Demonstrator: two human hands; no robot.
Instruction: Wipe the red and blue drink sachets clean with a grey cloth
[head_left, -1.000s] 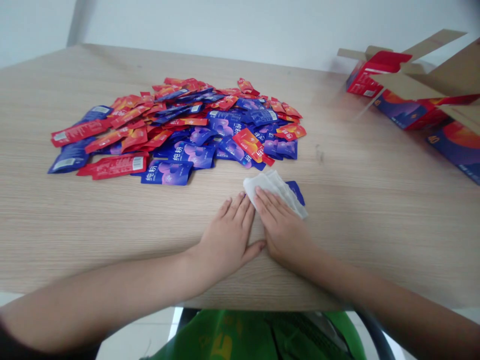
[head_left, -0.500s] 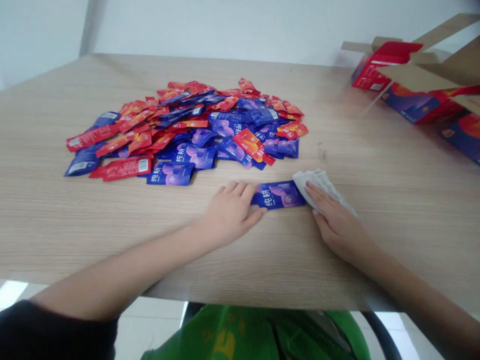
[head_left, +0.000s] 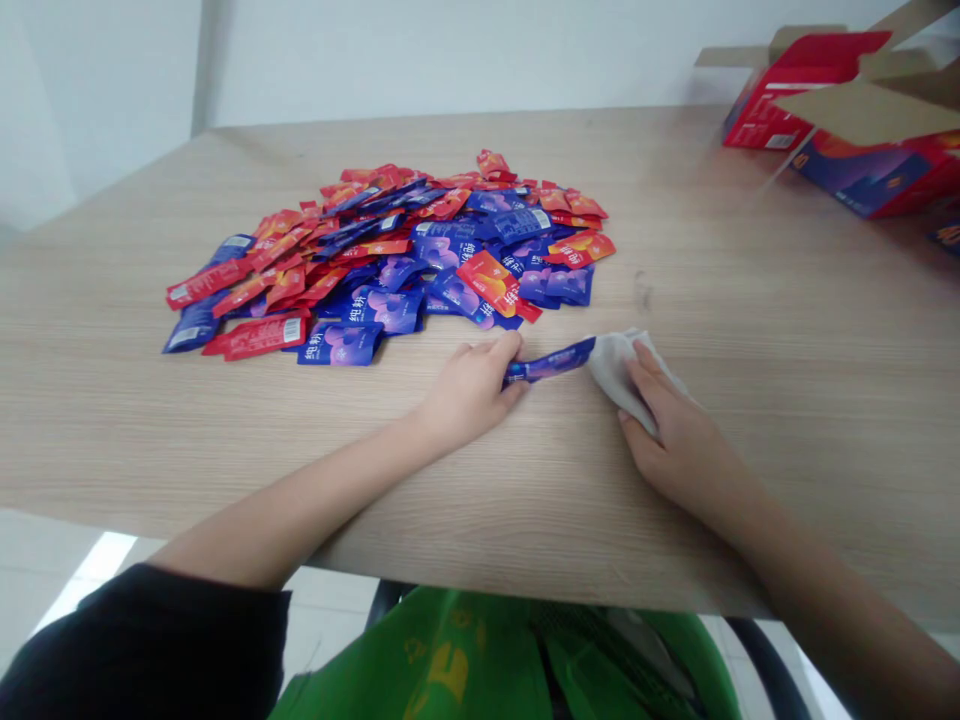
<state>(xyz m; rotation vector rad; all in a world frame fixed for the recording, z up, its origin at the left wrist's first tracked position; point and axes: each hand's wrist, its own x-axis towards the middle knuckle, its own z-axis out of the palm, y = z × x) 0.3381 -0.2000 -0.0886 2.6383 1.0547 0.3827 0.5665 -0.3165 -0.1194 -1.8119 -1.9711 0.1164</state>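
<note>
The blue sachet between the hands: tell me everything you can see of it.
The blue sachet is a small, glossy packet, blue and purple, that looks like printed foil. It is curled or squeezed into a narrow strip, so its print is hard to make out. It slants up to the right across the gap between the hands. Its left end meets the fingers of the left hand, and its right end touches the bunched white cloth held by the right hand. Whether it touches the table is unclear.
</note>
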